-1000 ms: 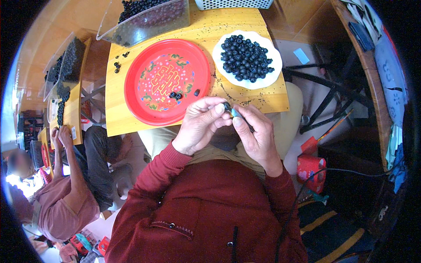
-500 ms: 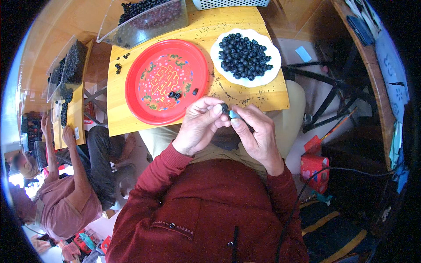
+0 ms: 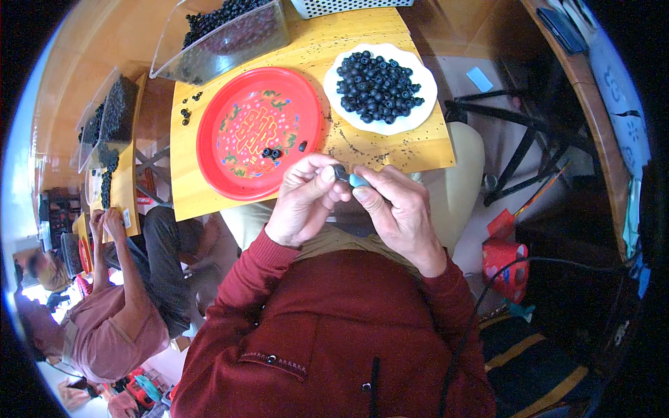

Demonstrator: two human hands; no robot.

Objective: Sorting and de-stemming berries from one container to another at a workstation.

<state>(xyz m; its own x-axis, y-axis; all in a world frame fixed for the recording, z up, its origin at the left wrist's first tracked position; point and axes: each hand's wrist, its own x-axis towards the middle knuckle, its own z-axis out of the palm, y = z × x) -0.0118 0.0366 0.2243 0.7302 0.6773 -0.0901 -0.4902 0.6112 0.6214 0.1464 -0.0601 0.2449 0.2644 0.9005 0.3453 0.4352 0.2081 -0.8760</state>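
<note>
Head view: the left hand (image 3: pixel 304 202) has thumb and forefinger pinched on a dark bead (image 3: pixel 339 172), raised between the hands, near the red tray (image 3: pixel 209 150). The right hand's (image 3: pixel 403 209) thumb and forefinger clamp a pale blue piece (image 3: pixel 358 181) just beside it; contact is unclear. The bead looks light, hard and smooth, likely to slip, so its sides seem the best grip.

A head-worn fisheye camera is looking steeply down from close above: the wearer's torso (image 3: pixel 341 313) is spreading at six o'clock, left hand (image 3: pixel 301 198) and right hand (image 3: pixel 401 209) are sitting near centre, the table (image 3: pixel 187 177) is reaching toward eleven.
</note>
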